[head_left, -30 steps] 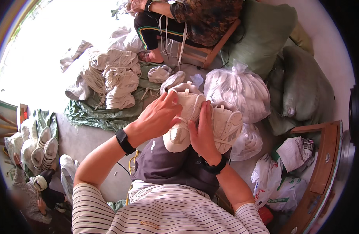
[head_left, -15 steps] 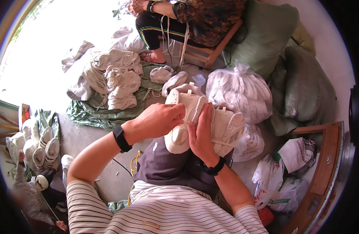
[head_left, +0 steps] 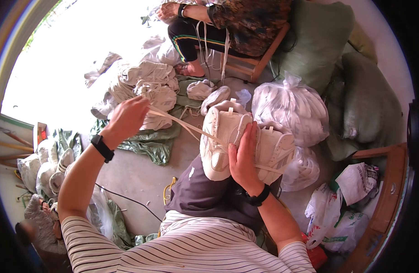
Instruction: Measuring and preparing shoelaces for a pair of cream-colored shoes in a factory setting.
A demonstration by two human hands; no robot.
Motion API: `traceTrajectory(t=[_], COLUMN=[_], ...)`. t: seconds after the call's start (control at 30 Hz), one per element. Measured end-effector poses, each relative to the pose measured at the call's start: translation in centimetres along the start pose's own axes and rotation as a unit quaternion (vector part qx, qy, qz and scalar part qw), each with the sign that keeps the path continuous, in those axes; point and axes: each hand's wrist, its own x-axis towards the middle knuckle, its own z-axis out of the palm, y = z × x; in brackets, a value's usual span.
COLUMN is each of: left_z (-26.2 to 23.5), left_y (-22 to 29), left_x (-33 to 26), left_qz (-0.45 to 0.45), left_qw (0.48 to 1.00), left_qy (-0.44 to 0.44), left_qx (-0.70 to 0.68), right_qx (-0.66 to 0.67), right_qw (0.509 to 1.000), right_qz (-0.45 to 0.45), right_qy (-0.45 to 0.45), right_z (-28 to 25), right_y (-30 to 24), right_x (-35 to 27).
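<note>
A pair of cream-white sneakers rests over my knees, heels pointing away from me. My right hand (head_left: 245, 160) grips the inner side of the left sneaker (head_left: 215, 157), its thumb low near the lacing and its fingers reaching up between the two shoes. Out to the left, my left hand (head_left: 129, 117) is closed on a flat cream shoelace (head_left: 180, 121). The lace stretches from that hand to the left sneaker's front. Beside my right hand sits the right sneaker (head_left: 276, 144), with a lace strand lying across its toe area.
Ahead, a heap of white shoes (head_left: 157, 98) lies on a green tarp (head_left: 161, 152). A clear bag of shoes (head_left: 291, 107) stands ahead to the right, before big green sacks (head_left: 371, 100). One person sits on a wooden chair (head_left: 266, 57); another is at lower left.
My left hand has moved from the left sneaker's lacing out to the left, drawing the lace into a long stretch. My right hand keeps its grip on the sneaker.
</note>
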Motion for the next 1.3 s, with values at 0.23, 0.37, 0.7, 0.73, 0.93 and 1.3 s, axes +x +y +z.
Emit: traceTrajectory(t=[0.23,0.37,0.7,0.73,0.93,1.3], left_z=[-4.5,-8.4,-19.0,-19.5,-22.0,-30.5], left_y=[-10.1,-12.7,-15.6,-16.5,-21.1,-21.1], left_x=[-5.8,-9.1,-15.4,-16.0,-20.6,-32.1], left_qz=[-0.119,-0.232,-0.467,-0.468,-0.515,-0.555], left_qw=[0.983,0.930,0.783,0.781,0.771,0.759], left_qy=[0.022,-0.025,-0.176,-0.174,-0.115,0.004], left_qx=[0.137,0.283,0.373,0.376,0.357,0.341], right_qx=[-0.004,-0.002,-0.017,-0.014,-0.048,-0.018], right_qw=[1.000,1.000,1.000,1.000,0.999,0.999], right_qz=[-0.017,-0.020,-0.020,-0.021,-0.014,-0.044], right_qy=[-0.002,0.000,0.005,0.007,0.011,0.012], right_z=[-1.3,-2.3,-4.0,-4.3,-5.7,-5.3], right_y=[-1.2,-2.4,-4.1,-4.3,-4.9,-6.1], right_x=[-0.3,-0.7,-1.9,-2.0,-2.8,-3.0])
